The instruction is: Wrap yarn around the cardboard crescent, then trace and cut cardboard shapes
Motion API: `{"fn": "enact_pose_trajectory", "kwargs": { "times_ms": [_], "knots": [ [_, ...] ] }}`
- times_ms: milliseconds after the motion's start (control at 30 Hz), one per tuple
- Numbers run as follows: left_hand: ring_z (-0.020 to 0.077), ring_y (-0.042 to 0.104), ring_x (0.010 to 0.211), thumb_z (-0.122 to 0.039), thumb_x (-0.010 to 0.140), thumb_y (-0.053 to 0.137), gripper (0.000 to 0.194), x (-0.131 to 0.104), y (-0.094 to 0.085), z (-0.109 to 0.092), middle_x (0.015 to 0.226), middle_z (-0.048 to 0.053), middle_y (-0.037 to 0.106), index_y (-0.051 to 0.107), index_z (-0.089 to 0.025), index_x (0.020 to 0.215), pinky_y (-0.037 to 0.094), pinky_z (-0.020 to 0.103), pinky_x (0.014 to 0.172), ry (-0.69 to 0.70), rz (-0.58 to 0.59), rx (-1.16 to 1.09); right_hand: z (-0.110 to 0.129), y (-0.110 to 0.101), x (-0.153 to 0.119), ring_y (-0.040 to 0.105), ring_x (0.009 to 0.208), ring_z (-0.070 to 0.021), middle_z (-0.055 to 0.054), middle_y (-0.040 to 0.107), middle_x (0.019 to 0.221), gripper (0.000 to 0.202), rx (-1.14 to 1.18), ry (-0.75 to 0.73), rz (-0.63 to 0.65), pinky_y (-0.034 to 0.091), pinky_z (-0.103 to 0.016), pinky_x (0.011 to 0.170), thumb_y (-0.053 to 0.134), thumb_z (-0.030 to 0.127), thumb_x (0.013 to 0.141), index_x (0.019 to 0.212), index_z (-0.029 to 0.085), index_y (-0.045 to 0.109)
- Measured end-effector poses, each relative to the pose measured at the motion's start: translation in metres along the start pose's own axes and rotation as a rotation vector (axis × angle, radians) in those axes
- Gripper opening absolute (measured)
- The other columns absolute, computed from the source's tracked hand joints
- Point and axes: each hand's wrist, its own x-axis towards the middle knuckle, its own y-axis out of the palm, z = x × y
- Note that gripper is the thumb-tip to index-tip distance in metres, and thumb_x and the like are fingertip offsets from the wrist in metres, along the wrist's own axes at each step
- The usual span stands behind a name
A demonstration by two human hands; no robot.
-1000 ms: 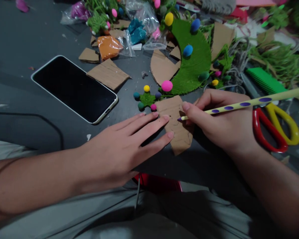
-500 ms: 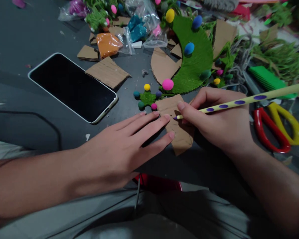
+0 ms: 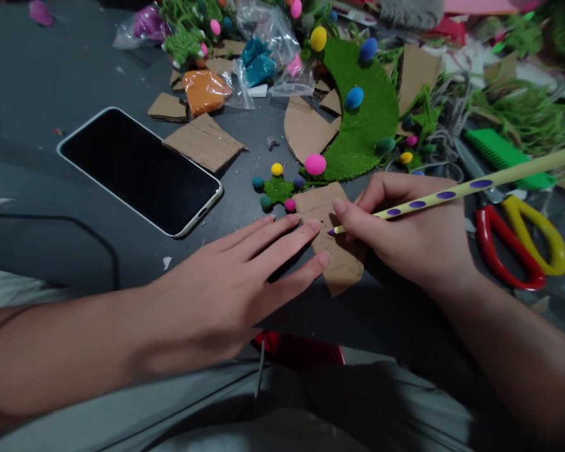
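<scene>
A pale yellow pencil with purple spots (image 3: 446,195) is pinched in my right hand (image 3: 412,232). Its purple tip meets a small piece of brown cardboard (image 3: 341,267) that carries faint marks. My left hand (image 3: 235,273) lies flat with fingers spread, the fingertips resting on the left side of that cardboard. Just above the cardboard sits a small green star (image 3: 277,190) with coloured balls on its points. Behind it lies a large green yarn-wrapped crescent (image 3: 370,119) dotted with blue, yellow, pink and green balls.
A phone (image 3: 139,172) lies at the left, a cardboard scrap (image 3: 204,143) over its edge. Scissors with red and yellow handles (image 3: 511,248) and a green comb (image 3: 508,157) are right of my right hand. Bagged orange clay (image 3: 206,91) and green yarn (image 3: 527,113) lie farther back.
The pencil tip has moved slightly down the cardboard with my right hand. My left hand stays in place on the cardboard. The whole view has shifted a little.
</scene>
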Motion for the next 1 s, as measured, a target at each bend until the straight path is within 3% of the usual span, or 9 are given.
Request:
{"fn": "enact_pose_trajectory", "kwargs": {
  "times_ms": [1000],
  "knots": [
    [0.0363, 0.018, 0.162, -0.023, 0.075, 0.077, 0.097, 0.0000, -0.0008, -0.0010, 0.174, 0.016, 0.022, 0.033, -0.018, 0.161, 0.030, 0.054, 0.130, -0.021, 0.042, 0.063, -0.0020, -0.0021, -0.0010, 0.058, 0.051, -0.0152, 0.000, 0.062, 0.055, 0.029, -0.026, 0.000, 0.002, 0.042, -0.031, 0.049, 0.077, 0.021, 0.085, 0.060, 0.023, 0.062]
  ]
}}
